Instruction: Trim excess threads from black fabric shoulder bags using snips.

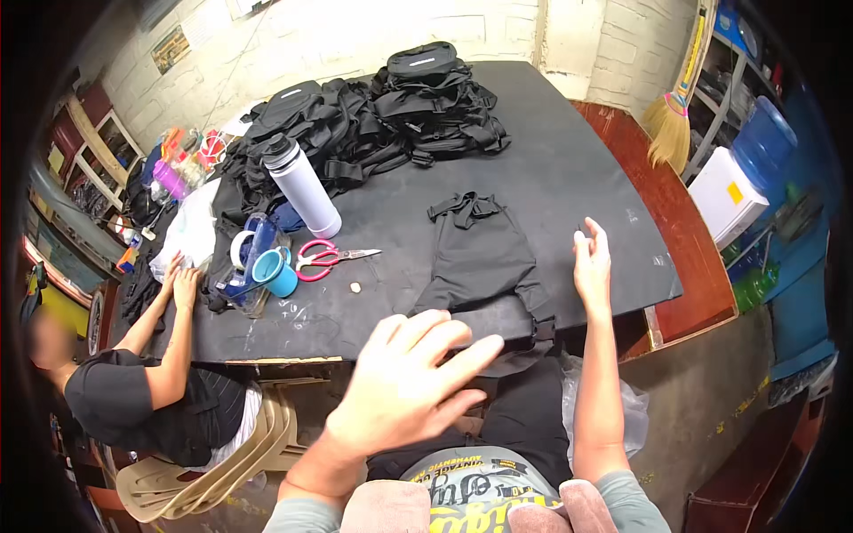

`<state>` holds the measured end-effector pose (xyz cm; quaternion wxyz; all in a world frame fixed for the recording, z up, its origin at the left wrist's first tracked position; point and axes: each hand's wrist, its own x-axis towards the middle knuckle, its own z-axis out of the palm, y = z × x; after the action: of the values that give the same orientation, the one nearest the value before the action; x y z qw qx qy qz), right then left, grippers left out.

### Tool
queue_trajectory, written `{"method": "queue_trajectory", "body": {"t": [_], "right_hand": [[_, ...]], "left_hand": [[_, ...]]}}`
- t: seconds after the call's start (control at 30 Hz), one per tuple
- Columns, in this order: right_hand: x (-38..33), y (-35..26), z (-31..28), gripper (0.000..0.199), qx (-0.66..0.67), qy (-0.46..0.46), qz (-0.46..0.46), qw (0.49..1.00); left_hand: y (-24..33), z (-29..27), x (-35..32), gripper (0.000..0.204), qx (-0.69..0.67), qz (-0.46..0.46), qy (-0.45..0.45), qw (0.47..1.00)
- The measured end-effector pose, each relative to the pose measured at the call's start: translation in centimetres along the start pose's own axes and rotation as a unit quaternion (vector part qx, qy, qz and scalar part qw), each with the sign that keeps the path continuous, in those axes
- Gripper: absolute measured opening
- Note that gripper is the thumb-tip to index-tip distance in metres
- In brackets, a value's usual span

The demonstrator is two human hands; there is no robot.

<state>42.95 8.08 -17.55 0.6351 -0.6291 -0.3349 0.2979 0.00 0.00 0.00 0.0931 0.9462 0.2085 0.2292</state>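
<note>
A black fabric bag (484,253) with straps lies flat in front of me, its near end hanging over the table edge. My left hand (404,373) is raised near that end, fingers spread and nothing in them. To the right of the bag, my right hand (593,266) is lifted with thumb and fingertips drawn together. A tiny dark thing shows at its fingertips, too small to name. Pink-handled scissors (330,258) rest left of the bag, close to a small pale piece (355,287).
The black-topped table (577,133) carries piles of black bags (435,107), a white bottle (302,186) and a blue cup (277,274). At left a co-worker (133,391) sits with hands on a white bag. A broom (668,129) hangs at right by a water dispenser (724,195).
</note>
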Motion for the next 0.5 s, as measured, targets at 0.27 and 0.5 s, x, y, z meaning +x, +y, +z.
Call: {"method": "queue_trajectory", "body": {"t": [0.27, 0.5], "right_hand": [[-1.3, 2.0, 0.9, 0.049, -0.518, 0.118, -0.306, 0.79], [-0.5, 2.8, -1.1, 0.047, -0.466, 0.141, -0.244, 0.839]], "left_hand": [[-7.3, 10.1, -7.7, 0.078, 0.134, -0.082, -0.062, 0.986], [-8.1, 3.0, 0.7, 0.047, -0.342, -0.196, -0.069, 0.917]]}}
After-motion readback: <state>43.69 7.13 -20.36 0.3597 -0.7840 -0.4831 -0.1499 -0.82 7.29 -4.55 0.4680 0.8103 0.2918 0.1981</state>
